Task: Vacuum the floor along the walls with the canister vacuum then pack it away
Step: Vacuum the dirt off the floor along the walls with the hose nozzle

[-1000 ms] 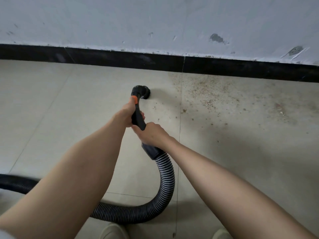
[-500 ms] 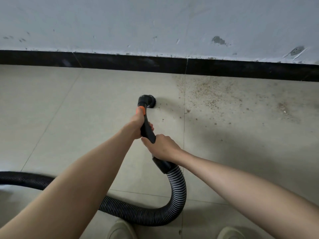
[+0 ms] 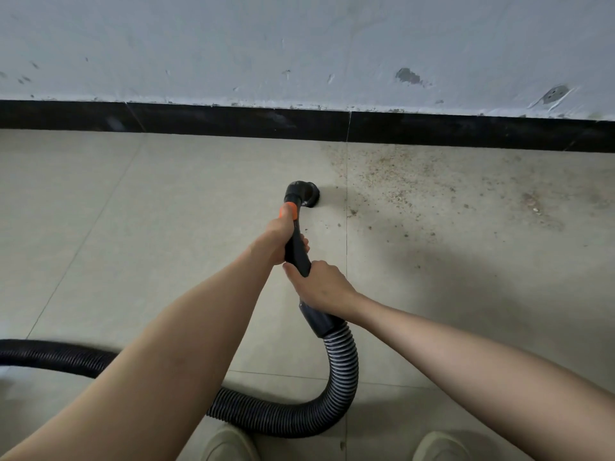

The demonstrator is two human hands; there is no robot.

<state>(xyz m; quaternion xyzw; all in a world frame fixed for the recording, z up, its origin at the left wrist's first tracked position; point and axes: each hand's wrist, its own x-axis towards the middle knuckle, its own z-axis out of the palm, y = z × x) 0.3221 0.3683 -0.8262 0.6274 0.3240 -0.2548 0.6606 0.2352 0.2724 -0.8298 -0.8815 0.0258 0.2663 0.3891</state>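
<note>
Gripping the black wand (image 3: 298, 251) — left hand (image 3: 278, 239), right hand (image 3: 321, 287), nozzle (image 3: 301, 193) on floor (image 3: 133, 227)

L hand (image 3: 278, 239) fwd, R hand (image 3: 321, 286) behind, both clenched

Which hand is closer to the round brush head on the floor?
Left. The left hand grips the wand just below the orange collar, nearest the brush head. The right hand grips farther back, by the hose.
</note>
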